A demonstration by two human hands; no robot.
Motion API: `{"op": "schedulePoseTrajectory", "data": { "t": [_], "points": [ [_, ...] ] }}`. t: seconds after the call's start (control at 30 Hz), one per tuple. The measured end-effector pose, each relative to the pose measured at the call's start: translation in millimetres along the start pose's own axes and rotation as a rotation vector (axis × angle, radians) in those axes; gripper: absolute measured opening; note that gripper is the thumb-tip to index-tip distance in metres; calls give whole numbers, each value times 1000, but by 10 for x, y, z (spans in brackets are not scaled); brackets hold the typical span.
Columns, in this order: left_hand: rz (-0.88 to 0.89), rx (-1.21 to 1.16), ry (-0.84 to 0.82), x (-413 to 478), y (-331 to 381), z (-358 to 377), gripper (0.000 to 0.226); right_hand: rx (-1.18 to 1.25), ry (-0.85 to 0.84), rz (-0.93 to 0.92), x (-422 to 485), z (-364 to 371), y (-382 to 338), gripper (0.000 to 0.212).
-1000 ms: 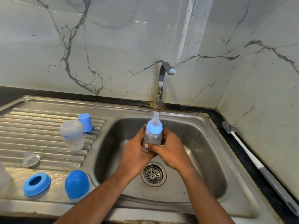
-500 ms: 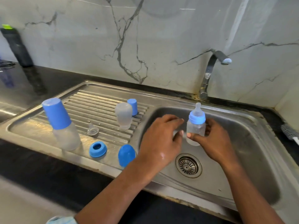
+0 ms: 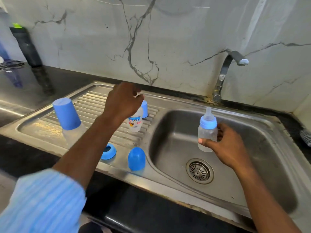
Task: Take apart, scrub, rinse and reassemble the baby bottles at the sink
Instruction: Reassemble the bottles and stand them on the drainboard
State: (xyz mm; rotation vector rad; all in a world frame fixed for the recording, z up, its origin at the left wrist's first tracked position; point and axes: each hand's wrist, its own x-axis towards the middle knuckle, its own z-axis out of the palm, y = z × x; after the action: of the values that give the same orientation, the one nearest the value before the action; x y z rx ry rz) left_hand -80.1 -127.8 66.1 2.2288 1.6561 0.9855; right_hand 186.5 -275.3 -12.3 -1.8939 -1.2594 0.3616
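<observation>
- With the fingers (image 3: pixel 220 132) of the right hand (image 3: pixel 227 147), gripped the small bottle (image 3: pixel 207 135) round its clear body, thumb in front. Held it upright above the sink (image 3: pixel 252 125), with nipple and pale blue collar on but no cap.
- Reached the left hand (image 3: pixel 122 101) out over the drainboard (image 3: pixel 99 105), fingers bent above an upturned printed bottle (image 3: pixel 135 123) and just in front of the small blue cap (image 3: pixel 144 109). Could not tell whether anything was pinched or merely touched.
- Took the step in hand to be fetching that small blue cap to close the small bottle; a judgement only.
- To do it well, needed to clear the printed bottle, which stood close in front of the cap and looked easy to topple on the ribbed steel. Better to come down from above and pinch the cap by its sides.
- Needed then to steady the small bottle by its body, never by the nipple, and to press the cap straight down over the collar until seated.
- Left at the drainboard's near edge: a blue collar ring (image 3: pixel 108 151) and a blue dome cap (image 3: pixel 136 158), near each other but apart. Farther left, a larger bottle (image 3: pixel 67 115) under a tall blue cap.
- Judged the printed bottle, ring and dome cap as not yet reassembled.
</observation>
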Motion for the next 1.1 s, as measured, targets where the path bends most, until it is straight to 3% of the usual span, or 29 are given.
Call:
{"op": "schedulePoseTrajectory", "data": {
  "t": [0.2,0.47,0.57,0.63,0.7,0.77,0.83,0.97,1.03,1.1],
  "points": [
    [-51,314,-345,777,29,439,46,10,-13,13,27,20,29,71],
    [-105,465,-547,911,46,681,65,23,-14,20,64,38,56,70],
    [30,363,-361,866,184,614,52,33,2,25,65,34,52,69],
    [171,116,-211,752,418,550,49,41,37,35,65,18,44,69],
    [269,-170,-115,517,698,523,63,50,94,35,59,1,32,68],
    [292,-457,-43,236,920,572,70,70,166,34,49,-32,21,65],
    [253,-656,-15,-7,1017,741,62,91,227,40,51,-75,22,61],
    [162,-725,15,-435,1000,1200,39,91,256,60,70,-122,60,59],
    [197,-768,162,-549,990,1266,37,98,266,58,75,-124,70,59],
    [350,-809,374,-546,1012,1219,40,111,323,33,78,-129,57,61]
  ]
}}
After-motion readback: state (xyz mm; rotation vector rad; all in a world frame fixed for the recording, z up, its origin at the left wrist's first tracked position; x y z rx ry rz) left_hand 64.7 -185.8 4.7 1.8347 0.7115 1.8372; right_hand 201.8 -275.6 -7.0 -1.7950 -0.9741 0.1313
